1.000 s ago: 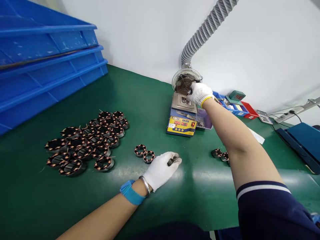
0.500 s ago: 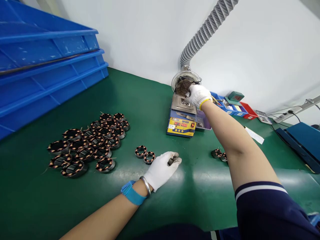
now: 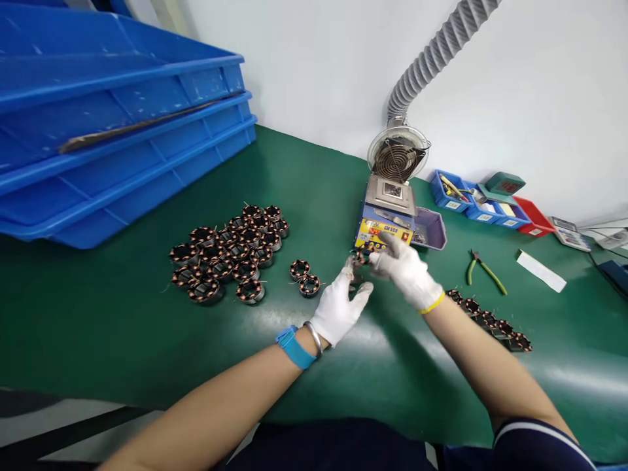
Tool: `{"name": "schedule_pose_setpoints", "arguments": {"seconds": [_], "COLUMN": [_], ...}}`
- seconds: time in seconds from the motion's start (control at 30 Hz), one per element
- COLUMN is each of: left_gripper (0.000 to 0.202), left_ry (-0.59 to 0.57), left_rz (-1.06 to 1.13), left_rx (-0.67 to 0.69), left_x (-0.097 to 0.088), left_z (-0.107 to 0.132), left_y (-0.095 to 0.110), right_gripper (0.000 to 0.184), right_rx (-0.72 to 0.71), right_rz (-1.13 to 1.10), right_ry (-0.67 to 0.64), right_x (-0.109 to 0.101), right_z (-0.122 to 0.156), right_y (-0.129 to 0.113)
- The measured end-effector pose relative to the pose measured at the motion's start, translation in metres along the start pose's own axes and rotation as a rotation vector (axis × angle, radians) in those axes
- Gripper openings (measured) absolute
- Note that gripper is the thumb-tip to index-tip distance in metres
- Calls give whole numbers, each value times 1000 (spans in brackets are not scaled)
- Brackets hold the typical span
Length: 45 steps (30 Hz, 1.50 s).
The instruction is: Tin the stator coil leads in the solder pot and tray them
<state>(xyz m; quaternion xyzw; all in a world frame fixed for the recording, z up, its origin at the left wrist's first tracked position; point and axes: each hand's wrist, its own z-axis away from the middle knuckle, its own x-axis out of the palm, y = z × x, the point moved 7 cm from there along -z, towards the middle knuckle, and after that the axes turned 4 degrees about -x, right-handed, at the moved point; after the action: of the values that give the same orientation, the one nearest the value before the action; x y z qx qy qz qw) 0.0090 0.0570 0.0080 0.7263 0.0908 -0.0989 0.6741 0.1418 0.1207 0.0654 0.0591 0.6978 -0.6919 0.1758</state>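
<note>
My right hand, in a white glove with a yellow cuff, is slightly blurred. Its thumb and fingers pinch a small copper-wound stator at the front of the solder pot. My left hand, also gloved, is just below and to the left, its fingertips close to that stator. Between its curled fingers and thumb shows a dark part, apparently another stator, mostly hidden. Two small stators lie left of this hand. Farther left is a group of several larger stators.
Stacked blue crates stand at left. A fan and grey duct rise behind the pot. Beside it is a purple tray. To the right are green-handled cutters, a stator row, a paper strip and small bins.
My right hand has come back from the top of the pot toward my left hand, bringing a stator. The view has shifted, showing the cutters and the row of stators at right.
</note>
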Motion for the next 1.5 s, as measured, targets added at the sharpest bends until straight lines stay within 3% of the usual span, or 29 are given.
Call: {"name": "schedule_pose_setpoints", "arguments": {"seconds": [0.07,0.17,0.27,0.37,0.47,0.57,0.7,0.83,0.93,1.2,1.5], "left_gripper": [71,73,66,62,64,69,77,76,74,72,69], "left_ry": [-19,-53,-50,-86,-143,-179,-230,-248,-267,-286,-294], "left_rz": [-25,5,61,126,181,241,181,62,30,-25,-86], "left_rx": [35,89,96,104,115,44,-86,-111,-121,-100,-102], "left_x": [0,-2,-5,-2,3,10,19,20,20,21,20], "left_z": [5,8,7,6,6,5,4,3,3,3,2], "left_y": [2,1,-2,-4,-3,-6,-10,-5,-3,-1,3], "right_gripper": [73,67,48,43,38,36,43,37,40,41,41], "right_rx": [51,61,115,233,308,282,98,-99,-157,-203,-122], "right_rz": [-53,-112,-241,-294,-241,-184,-95,267,538,727,815], "right_ry": [-42,-159,-365,-413,-372,-284,23,277,412,475,446], "right_x": [22,38,42,36,29,14,-36,-90,-111,-100,-95], "right_z": [24,43,50,49,43,25,-30,-88,-116,-147,-152], "right_y": [14,13,6,8,16,16,-7,-43,-60,-52,-39]}}
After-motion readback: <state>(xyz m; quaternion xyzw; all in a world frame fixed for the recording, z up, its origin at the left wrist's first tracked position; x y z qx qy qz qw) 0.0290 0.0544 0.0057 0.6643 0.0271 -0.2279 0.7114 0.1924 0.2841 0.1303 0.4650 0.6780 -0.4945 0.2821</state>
